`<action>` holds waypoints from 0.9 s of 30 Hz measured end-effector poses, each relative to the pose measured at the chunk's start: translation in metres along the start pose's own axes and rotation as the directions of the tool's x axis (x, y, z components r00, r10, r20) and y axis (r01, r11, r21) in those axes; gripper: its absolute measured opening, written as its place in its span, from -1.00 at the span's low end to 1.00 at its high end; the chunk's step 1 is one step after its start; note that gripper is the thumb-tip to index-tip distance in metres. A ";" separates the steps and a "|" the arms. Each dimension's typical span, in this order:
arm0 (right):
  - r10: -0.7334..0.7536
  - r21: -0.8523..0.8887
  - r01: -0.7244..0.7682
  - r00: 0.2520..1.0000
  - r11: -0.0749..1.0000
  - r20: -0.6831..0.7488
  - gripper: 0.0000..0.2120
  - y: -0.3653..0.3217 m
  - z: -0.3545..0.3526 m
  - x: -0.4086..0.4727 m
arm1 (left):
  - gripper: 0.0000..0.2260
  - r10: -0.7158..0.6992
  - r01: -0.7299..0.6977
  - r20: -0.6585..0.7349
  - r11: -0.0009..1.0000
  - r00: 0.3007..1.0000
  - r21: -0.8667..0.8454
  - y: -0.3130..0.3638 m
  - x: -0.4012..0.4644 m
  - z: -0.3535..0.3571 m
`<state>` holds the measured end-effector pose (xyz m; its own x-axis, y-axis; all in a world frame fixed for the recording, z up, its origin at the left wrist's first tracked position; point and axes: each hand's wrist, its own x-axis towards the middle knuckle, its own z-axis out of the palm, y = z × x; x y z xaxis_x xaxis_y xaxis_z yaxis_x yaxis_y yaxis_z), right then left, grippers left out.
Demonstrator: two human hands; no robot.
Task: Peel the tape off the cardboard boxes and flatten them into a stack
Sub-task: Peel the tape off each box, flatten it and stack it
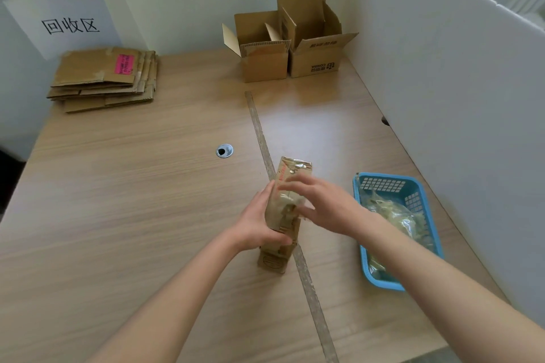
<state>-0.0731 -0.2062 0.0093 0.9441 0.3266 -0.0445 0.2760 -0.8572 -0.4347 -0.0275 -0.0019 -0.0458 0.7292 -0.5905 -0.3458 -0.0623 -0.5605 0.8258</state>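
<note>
A tape-covered cardboard box (290,174) stands on end on the wooden table (132,186), near the middle front. My left hand (259,221) grips its left side, thumb curled across the lower front. My right hand (318,203) is at the box's right face, fingers spread over the shiny tape and thumb against it; motion blur hides whether it pinches the tape. A stack of flattened boxes (103,79) lies at the far left, the top one bearing a pink label. Two open cardboard boxes (264,47) (317,38) stand at the back.
A blue plastic basket (413,194) holding crumpled clear tape sits right of my hands. A long strip of clear tape (259,132) runs along the table seam. A round cable hole (224,151) lies mid-table. White partition walls (442,82) close the right and back.
</note>
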 end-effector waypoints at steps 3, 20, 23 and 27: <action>-0.094 -0.060 0.096 0.995 0.994 0.033 -0.70 0.005 0.022 -0.001 | 0.16 -0.034 0.030 0.094 0.999 0.995 0.042 0.006 0.000 -0.014; 0.522 0.239 -0.472 0.821 0.849 -0.232 -0.93 0.062 -0.041 -0.034 | -0.24 -0.077 0.022 0.085 0.857 0.993 0.514 0.006 -0.022 -0.057; 0.429 0.281 -0.400 0.902 0.872 -0.048 -0.93 0.053 -0.022 -0.027 | -0.20 -0.125 0.034 0.113 0.806 0.986 0.591 0.006 -0.016 -0.069; 0.434 0.422 -0.468 0.883 0.777 0.178 -0.90 0.075 -0.047 -0.051 | -0.13 -0.106 0.001 0.104 0.704 0.989 0.710 -0.002 -0.017 -0.091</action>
<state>-0.0918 -0.3059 0.0209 0.9213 -0.0131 -0.3887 -0.3031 -0.6504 -0.6965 0.0219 0.0621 -0.0013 0.6568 -0.5851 -0.4757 -0.5274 -0.8073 0.2647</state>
